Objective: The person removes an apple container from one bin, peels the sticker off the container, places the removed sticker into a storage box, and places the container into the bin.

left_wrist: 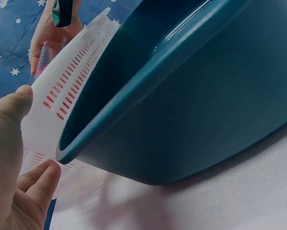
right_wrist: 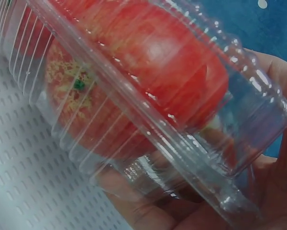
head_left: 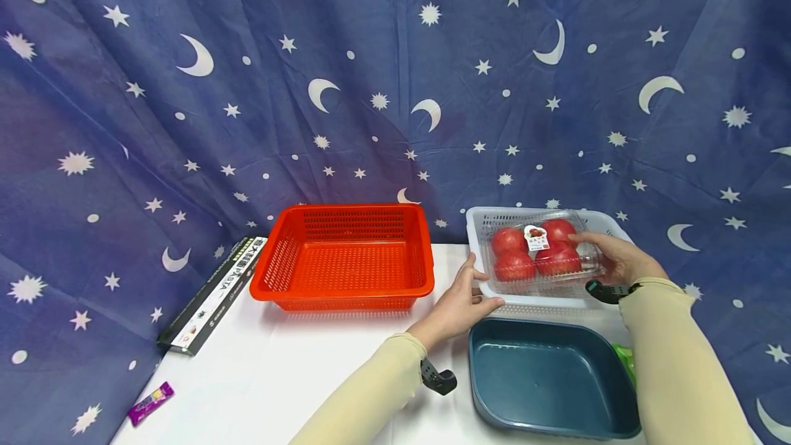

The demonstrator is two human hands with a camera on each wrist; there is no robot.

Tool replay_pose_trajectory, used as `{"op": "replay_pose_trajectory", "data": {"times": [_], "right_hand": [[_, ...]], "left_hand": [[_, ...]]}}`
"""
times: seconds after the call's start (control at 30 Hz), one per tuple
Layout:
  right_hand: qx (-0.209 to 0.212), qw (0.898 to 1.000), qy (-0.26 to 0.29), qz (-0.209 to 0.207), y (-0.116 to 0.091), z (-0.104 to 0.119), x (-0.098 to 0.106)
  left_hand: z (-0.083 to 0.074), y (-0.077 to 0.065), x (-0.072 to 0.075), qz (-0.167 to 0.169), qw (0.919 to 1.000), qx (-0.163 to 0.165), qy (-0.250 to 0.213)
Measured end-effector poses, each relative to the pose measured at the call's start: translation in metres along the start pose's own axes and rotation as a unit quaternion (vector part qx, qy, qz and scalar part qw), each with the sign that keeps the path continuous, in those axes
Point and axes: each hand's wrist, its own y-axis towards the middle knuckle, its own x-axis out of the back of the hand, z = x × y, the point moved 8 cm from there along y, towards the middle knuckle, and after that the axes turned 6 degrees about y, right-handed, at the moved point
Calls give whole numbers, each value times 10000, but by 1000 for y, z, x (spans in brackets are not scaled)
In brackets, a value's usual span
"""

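Note:
My right hand [head_left: 618, 257] grips the right end of a clear plastic box [right_wrist: 148, 108] of red round fruits [head_left: 515, 263], which has a white label [head_left: 536, 237] on its lid. The fruit box overlaps the inside of a white slotted basket [head_left: 608, 224]. At that basket's front left corner is my left hand [head_left: 456, 304], thumb and fingers spread apart. In the left wrist view its fingertips [left_wrist: 50, 167] lie close by the white wall, with another at the rim. Just in front stands a dark blue bin [head_left: 544, 380].
A red slotted basket [head_left: 342, 294] stands left of the white one. Beyond it a long pasta box [head_left: 216, 294] lies along the table's left edge, with a small purple packet [head_left: 150, 404] nearer me. Something green [head_left: 624, 360] shows beside the blue bin. A starry curtain [head_left: 395, 74] hangs behind.

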Motion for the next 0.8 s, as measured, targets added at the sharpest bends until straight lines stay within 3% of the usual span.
{"op": "replay_pose_trajectory", "data": {"times": [0.8], "right_hand": [[143, 9994, -151, -259, -9, 8, 7]], "left_hand": [[0, -1, 1, 39, 10000, 72, -36]]}}
